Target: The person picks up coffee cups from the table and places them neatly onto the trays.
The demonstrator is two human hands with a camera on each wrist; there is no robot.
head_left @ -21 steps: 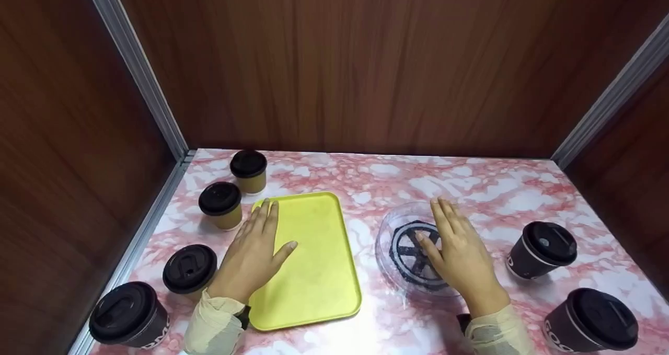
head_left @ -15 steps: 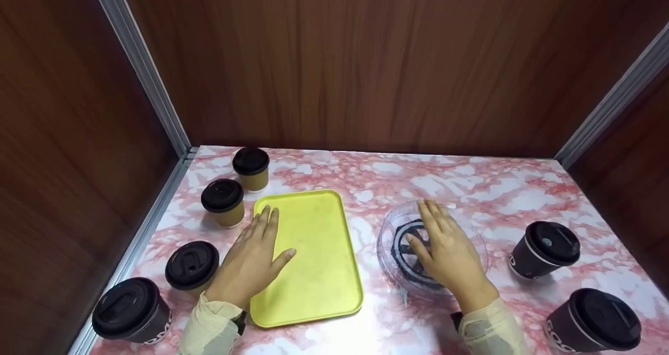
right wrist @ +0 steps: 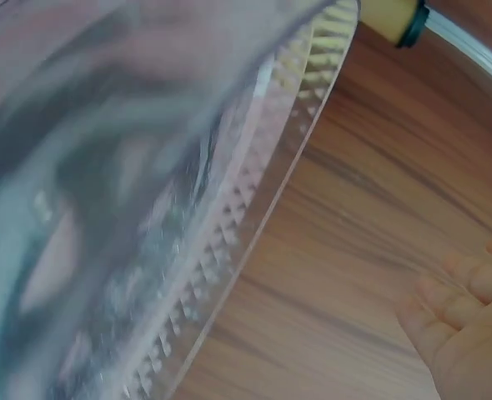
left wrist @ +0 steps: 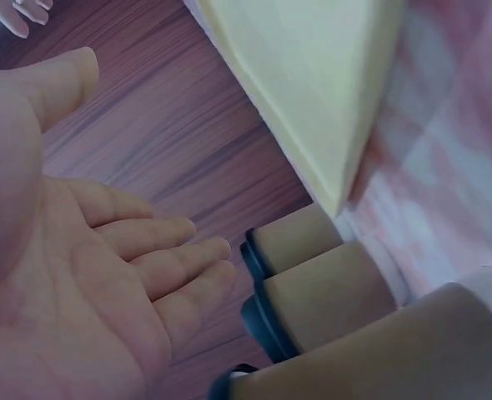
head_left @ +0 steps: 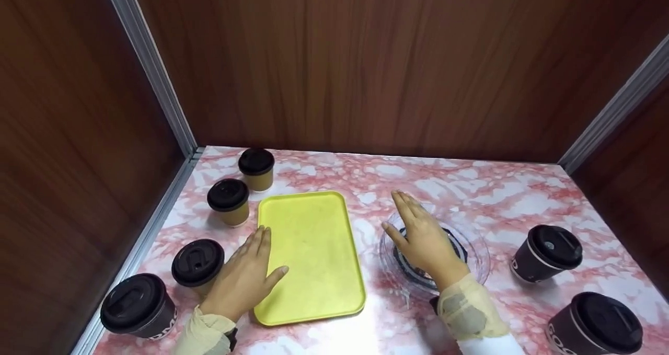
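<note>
My left hand (head_left: 241,279) hovers over the left edge of a yellow rectangular tray (head_left: 316,255), fingers straight, thumb apart, holding nothing. In the left wrist view its palm (left wrist: 79,275) faces several lidded paper cups. To the right, my right hand (head_left: 427,242) is spread above a clear round dish (head_left: 478,248), also holding nothing. A dark wheel-like pattern shows through the dish, partly hidden by the hand. The right wrist view shows the dish's patterned clear wall (right wrist: 221,233) close up, apart from the fingers (right wrist: 459,300). Nearest the left hand stands a black-lidded brown cup (head_left: 197,263).
Further left are a dark lettered cup (head_left: 138,308) and two small brown cups, the nearer (head_left: 228,203) and the farther (head_left: 257,169), all black-lidded. Two dark lidded cups, one farther (head_left: 546,253) and one nearer (head_left: 593,323), stand right. Wooden panels (head_left: 339,67) enclose the marbled table.
My right hand has moved left across the dish. My left hand has drawn slightly back toward me along the tray's edge. The head view has shifted a little; tray, dish and cups stay put.
</note>
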